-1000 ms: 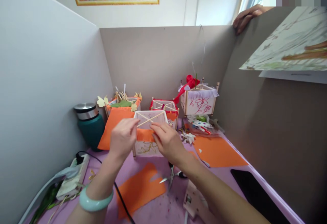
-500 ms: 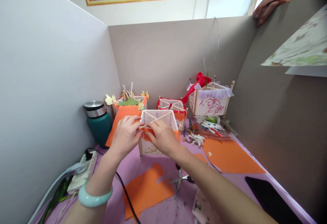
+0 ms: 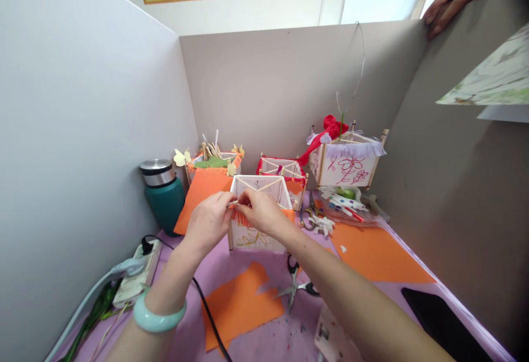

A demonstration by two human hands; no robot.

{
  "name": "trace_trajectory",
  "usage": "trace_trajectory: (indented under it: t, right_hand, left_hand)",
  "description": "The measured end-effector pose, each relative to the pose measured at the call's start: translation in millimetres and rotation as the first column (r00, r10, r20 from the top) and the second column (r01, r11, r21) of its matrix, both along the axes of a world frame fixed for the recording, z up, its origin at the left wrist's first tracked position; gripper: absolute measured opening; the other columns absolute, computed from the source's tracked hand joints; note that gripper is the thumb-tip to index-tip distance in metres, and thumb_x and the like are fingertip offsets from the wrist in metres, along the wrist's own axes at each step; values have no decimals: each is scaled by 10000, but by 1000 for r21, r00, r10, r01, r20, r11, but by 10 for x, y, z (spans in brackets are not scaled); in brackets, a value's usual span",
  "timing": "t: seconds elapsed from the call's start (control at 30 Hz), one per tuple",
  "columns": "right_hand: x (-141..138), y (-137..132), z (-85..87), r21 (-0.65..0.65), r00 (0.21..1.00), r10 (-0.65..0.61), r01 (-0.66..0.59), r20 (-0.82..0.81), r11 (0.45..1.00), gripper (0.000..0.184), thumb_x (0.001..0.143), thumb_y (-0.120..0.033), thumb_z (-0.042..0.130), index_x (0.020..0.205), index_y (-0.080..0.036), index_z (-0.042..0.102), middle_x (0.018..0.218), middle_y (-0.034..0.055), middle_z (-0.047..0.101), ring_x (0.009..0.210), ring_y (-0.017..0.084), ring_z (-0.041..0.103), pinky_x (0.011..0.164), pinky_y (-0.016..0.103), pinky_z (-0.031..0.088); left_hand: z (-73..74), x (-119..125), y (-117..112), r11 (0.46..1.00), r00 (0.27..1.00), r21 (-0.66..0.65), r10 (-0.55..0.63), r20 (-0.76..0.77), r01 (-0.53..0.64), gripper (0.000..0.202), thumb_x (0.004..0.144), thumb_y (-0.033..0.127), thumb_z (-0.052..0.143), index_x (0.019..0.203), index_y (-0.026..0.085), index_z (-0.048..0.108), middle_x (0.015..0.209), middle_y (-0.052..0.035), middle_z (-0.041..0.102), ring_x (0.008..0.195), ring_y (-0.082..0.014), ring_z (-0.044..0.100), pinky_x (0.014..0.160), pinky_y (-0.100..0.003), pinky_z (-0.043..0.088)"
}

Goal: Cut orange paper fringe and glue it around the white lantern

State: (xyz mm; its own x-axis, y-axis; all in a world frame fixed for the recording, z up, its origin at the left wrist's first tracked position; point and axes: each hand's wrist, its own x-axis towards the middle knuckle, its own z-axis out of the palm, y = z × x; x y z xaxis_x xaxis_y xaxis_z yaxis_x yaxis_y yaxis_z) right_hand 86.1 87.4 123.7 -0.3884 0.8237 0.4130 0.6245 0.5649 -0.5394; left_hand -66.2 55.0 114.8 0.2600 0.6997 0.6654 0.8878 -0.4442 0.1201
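Orange paper cut into a fringe (image 3: 241, 219) hangs along the top front edge of the white box (image 3: 257, 239), which stands on the purple desk (image 3: 264, 345). Thin sticks cross over the top of the white box, and yellow lines are drawn on its front. Both hands are at its top front edge, near the left corner. The left hand (image 3: 210, 217) has its fingers bent and drawn in narrow, with the tips by the fringe. The right hand (image 3: 261, 211) is bent in the same way, and its tips almost meet the left ones. A thin pale bit shows at the fingertips, but I cannot tell which hand has it or how tight the pinch is.

Left of the white box is a green bottle (image 3: 164, 205), with a big orange sheet (image 3: 204, 199) in between. Just behind the white box, to the right, is a red-edged box (image 3: 285, 166). Farther right is a box with red drawings (image 3: 345, 170). In front of the white box lie an orange scrap (image 3: 243, 309) and, to its right, opened scissors (image 3: 293, 286).
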Motion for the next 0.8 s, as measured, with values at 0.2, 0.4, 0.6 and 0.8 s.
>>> trace_trajectory:
  t: [0.2, 0.4, 0.6, 0.8]
  right_hand:
    - [127, -88, -74, 231, 999, 15, -25, 45, 973, 106, 842, -225, 622, 918, -168, 670, 917, 57, 676, 879, 182, 606, 742, 273, 440]
    - [89, -106, -170, 290, 991, -42, 3, 128, 957, 138, 897, -201, 548, 903, -163, 680, 926, 72, 680, 901, 190, 600, 806, 297, 441]
    - [311, -221, -44, 371, 984, -67, 1, 165, 929, 239, 863, -233, 614, 1087, -152, 636, 1034, 83, 660, 983, 213, 567, 847, 320, 425]
    - [550, -253, -94, 522, 930, -245, 70, 274, 850, 114, 891, -212, 575, 903, -190, 686, 893, 48, 669, 866, 201, 548, 764, 341, 363]
  left_hand:
    - [-2, 3, -35, 1000, 999, 8, 19, -45, -19, 208, 851, 168, 485, 959, 232, 651, 1036, -43, 665, 852, -181, 658, 689, -278, 488]
    - [-24, 24, -33, 998, 993, 32, 49, -105, -46, 232, 871, 186, 465, 887, 212, 695, 987, -63, 679, 817, -188, 661, 658, -284, 496]
    - [89, -122, -84, 995, 994, 22, -96, -53, 97, 359, 876, 140, 405, 1142, 203, 638, 1195, -79, 633, 1031, -194, 617, 847, -318, 508]
    - [193, -27, -45, 993, 988, 91, -62, -141, 75, 194, 861, 211, 532, 879, 201, 725, 1010, -62, 694, 963, -234, 574, 865, -412, 466]
